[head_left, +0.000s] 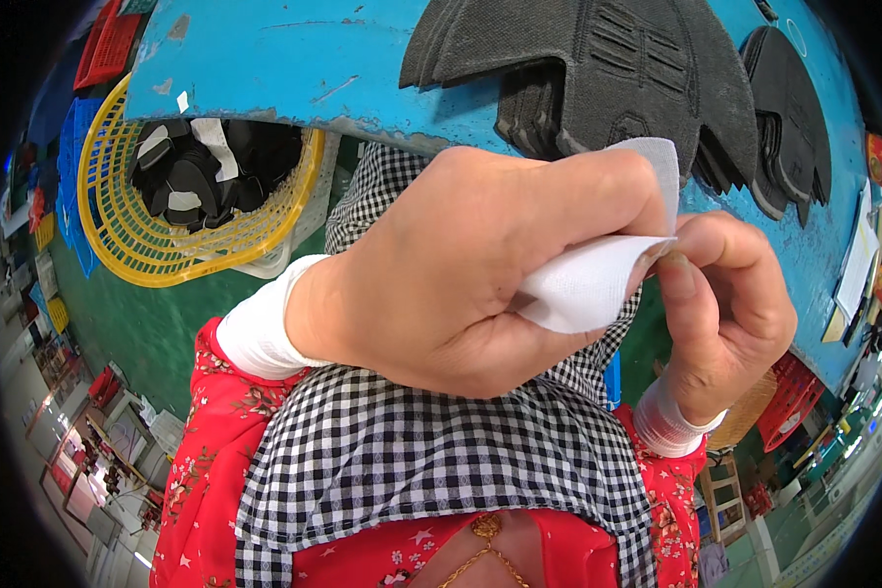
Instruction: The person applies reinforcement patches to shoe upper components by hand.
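My left hand (480, 265) is closed around thin white cloth pieces (583, 284), held above my lap. One piece curls out below the forefinger and another sticks up behind the knuckles. With thumb and forefinger, my right hand (730, 314) pinches the edge of the white cloth at its tip; its other fingers are curled. How many pieces the left fist holds is hidden. Just beyond both hands, a stack of dark textured shaped panels (637, 69) overhangs the near edge of the blue table.
Left of the blue table (265, 59), a yellow plastic basket (93, 196) holds black pieces and white scraps. More stacked dark panels (789, 108) lie to the right. Papers (856, 250) sit at the table's right edge. A red crate (792, 402) and a wooden stool (723, 495) stand lower right.
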A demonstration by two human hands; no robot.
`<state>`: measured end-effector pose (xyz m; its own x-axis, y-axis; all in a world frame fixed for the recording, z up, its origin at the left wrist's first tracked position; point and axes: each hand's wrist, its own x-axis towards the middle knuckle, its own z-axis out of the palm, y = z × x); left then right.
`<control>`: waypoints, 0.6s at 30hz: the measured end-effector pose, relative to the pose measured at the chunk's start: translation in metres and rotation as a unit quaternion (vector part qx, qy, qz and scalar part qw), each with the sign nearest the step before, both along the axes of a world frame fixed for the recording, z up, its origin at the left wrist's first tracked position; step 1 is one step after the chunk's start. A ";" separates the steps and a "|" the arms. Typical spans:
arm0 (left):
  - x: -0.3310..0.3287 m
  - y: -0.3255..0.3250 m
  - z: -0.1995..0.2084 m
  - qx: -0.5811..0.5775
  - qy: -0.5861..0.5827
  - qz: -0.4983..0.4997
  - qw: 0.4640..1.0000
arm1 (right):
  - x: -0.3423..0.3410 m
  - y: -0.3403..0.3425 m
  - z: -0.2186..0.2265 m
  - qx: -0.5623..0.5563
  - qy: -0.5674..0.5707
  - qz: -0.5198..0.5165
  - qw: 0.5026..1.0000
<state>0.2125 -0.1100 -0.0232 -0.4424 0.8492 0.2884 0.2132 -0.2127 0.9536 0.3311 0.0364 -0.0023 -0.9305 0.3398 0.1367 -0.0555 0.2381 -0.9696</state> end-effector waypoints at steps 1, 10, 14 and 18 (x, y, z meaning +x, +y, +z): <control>0.000 0.001 0.000 0.009 0.007 0.005 1.000 | 0.000 0.000 0.000 -0.012 0.003 -0.005 1.000; -0.002 -0.002 0.000 -0.013 0.025 0.012 1.000 | -0.003 0.000 0.005 0.114 -0.024 0.020 0.993; 0.000 -0.002 0.003 -0.023 -0.038 0.003 0.999 | 0.000 0.000 0.006 0.015 -0.062 0.014 0.998; -0.001 -0.003 0.003 -0.032 -0.089 -0.014 0.995 | -0.002 -0.004 0.003 -0.158 -0.058 -0.017 0.986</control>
<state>0.2116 -0.1134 -0.0201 -0.4585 0.8755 0.1525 0.0339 -0.1543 0.9874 0.3288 0.0320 0.0006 -0.9207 0.3804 -0.0874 0.0624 -0.0776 -0.9950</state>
